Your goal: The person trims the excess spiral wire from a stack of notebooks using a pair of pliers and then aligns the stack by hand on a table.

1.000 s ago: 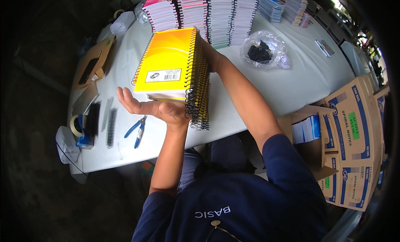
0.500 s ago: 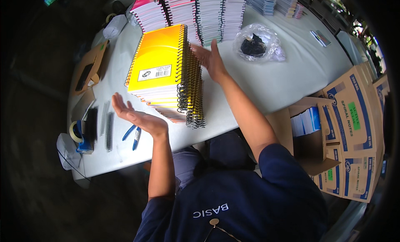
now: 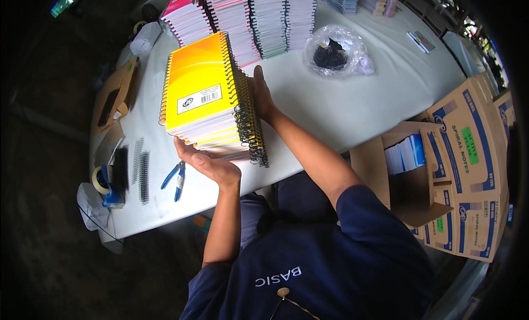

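A tall stack of spiral-bound notebooks [image 3: 198,113] with a yellow-orange cover on top stands in front of me, coils along its left and right sides. My left hand [image 3: 206,164] rests palm-up, fingers stretched, against the near page edges at the stack's lower front. On the opposite side, my right hand [image 3: 261,95] lies flat along the black coils, thumb raised. Its other fingers are partly hidden behind the stack. Blue-handled pliers [image 3: 175,179] lie on the table just left of my left hand.
Tall notebook piles [image 3: 237,25] stand at the back. Beyond my right hand sits a clear plastic bag [image 3: 336,52] with black material. Loose black coils [image 3: 144,176] and a blue tape dispenser [image 3: 112,193] are at left. An open carton [image 3: 405,193] with blue notebooks stands right, beside stacked cartons [image 3: 468,138].
Both hands have closed in from being apart to touching the stack, the left moving right and the right moving left. The top notebooks now sit slightly farther left in view.
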`<action>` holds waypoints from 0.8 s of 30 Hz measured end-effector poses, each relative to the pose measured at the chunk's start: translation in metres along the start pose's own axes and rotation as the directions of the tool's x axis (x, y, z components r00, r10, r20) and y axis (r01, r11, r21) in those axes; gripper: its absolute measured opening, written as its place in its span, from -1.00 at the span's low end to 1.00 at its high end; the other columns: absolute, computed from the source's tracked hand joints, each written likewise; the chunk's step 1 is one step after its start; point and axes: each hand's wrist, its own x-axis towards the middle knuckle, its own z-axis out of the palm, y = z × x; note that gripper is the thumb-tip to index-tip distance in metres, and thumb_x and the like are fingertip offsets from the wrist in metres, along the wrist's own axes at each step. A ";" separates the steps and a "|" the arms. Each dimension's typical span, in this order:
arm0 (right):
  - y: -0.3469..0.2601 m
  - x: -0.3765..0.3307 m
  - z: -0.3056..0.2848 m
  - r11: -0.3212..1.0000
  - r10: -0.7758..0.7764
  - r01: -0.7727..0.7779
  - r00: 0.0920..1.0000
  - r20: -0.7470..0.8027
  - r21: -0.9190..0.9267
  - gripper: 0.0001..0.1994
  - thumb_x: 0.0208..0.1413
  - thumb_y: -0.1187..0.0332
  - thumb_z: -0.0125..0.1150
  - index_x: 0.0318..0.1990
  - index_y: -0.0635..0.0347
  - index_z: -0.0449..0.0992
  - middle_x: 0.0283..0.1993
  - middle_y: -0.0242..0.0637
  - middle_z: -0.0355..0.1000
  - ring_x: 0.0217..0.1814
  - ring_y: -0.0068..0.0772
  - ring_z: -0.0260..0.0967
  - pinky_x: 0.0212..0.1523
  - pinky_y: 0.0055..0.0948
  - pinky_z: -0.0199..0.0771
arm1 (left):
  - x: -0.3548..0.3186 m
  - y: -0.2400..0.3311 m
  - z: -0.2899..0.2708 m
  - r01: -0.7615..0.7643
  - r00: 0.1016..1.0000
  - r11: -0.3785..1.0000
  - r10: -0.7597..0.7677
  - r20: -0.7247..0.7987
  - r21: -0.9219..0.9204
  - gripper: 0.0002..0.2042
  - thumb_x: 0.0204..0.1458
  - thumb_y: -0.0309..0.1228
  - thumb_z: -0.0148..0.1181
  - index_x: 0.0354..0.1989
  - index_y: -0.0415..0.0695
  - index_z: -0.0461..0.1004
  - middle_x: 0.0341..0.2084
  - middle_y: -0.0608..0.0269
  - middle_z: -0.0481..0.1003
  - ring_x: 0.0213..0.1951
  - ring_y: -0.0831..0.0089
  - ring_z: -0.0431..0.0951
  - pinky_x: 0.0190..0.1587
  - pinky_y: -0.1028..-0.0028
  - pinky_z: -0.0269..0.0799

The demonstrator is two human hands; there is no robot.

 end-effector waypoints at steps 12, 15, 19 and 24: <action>-0.050 -0.007 0.005 0.933 0.142 0.081 0.814 0.564 -0.351 -0.47 0.14 0.33 0.05 0.24 0.23 0.08 0.20 -0.21 0.18 0.24 -0.42 0.05 0.25 -0.34 0.07 | -0.104 -0.014 -0.035 0.788 0.613 0.579 -0.768 0.185 -0.210 -0.28 0.18 0.13 -0.45 0.33 -0.18 -0.25 0.34 0.19 -0.21 0.34 0.39 -0.23 0.32 0.45 -0.40; -0.053 -0.022 0.000 0.898 0.429 -0.330 0.803 0.412 -0.292 -0.51 0.18 0.20 -0.03 0.21 0.20 0.14 0.18 -0.25 0.21 0.23 -0.42 0.09 0.22 -0.34 0.13 | -0.091 -0.024 -0.023 0.751 0.655 0.609 -0.735 0.173 -0.255 -0.29 0.17 0.14 -0.45 0.34 -0.14 -0.22 0.33 0.21 -0.16 0.33 0.36 -0.19 0.32 0.43 -0.36; -0.048 -0.058 -0.017 0.822 0.567 -0.565 0.801 0.193 -0.075 -0.47 0.24 -0.04 -0.30 0.21 0.13 0.17 0.19 -0.30 0.21 0.22 -0.39 0.13 0.18 -0.32 0.19 | -0.052 -0.025 -0.044 0.842 0.540 0.470 -0.718 0.440 -0.266 -0.17 0.07 0.29 -0.45 0.33 -0.15 -0.16 0.30 0.11 -0.04 0.32 0.24 -0.08 0.33 0.24 -0.27; -0.045 -0.107 -0.014 0.912 0.400 -0.411 0.893 0.205 0.010 -0.40 0.23 -0.13 -0.38 0.25 0.08 0.10 0.23 -0.34 0.16 0.27 -0.40 0.07 0.23 -0.29 0.11 | 0.001 -0.040 -0.070 0.960 0.225 0.277 -0.670 0.708 -0.044 -0.09 -0.02 0.37 -0.41 0.32 -0.16 -0.11 0.29 0.07 -0.02 0.30 0.18 -0.03 0.32 0.21 -0.24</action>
